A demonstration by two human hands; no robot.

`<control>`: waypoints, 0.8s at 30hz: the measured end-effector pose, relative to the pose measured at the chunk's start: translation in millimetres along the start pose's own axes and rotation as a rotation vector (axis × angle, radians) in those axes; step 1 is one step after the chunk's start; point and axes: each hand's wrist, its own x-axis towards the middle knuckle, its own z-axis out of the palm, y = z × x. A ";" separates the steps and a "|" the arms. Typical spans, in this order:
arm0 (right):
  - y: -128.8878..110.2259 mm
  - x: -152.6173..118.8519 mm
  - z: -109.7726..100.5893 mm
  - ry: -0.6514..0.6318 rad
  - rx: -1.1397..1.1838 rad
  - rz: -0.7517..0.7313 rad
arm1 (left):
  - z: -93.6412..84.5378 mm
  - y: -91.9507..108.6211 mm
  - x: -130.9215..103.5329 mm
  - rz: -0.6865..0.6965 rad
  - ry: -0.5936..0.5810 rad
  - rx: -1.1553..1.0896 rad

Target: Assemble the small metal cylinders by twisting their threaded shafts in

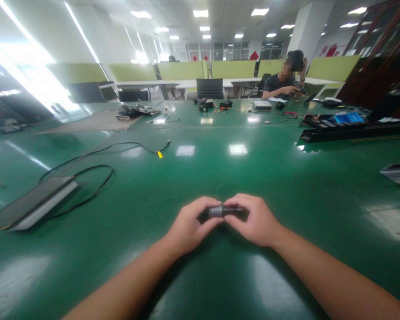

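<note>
Between my two hands, a short grey-and-black cylindrical tool (pixel 216 211) lies level, just above or on the green table; I cannot tell which. Its smooth grey part is pinched by the thumb and fingers of my left hand (pixel 190 224). My right hand (pixel 258 220) closes round the dark, ridged, narrower end that points right. The thumbs and fingertips of both hands nearly meet at the middle of the tool. Fingers cover part of it, so its exact kind does not show.
A flat dark-topped device (pixel 33 200) lies at the left, beside a black cable (pixel 96 189) and its yellow tag (pixel 160 154). Black trays with blue pieces (pixel 348 118) stand at the right. Across the green table (pixel 200 173), a person (pixel 283 82) sits near electronic parts (pixel 205 105).
</note>
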 end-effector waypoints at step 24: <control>1.8 1.4 2.8 -0.042 -0.004 0.012 | 2.1 11.4 0.5 0.007 0.059 -0.021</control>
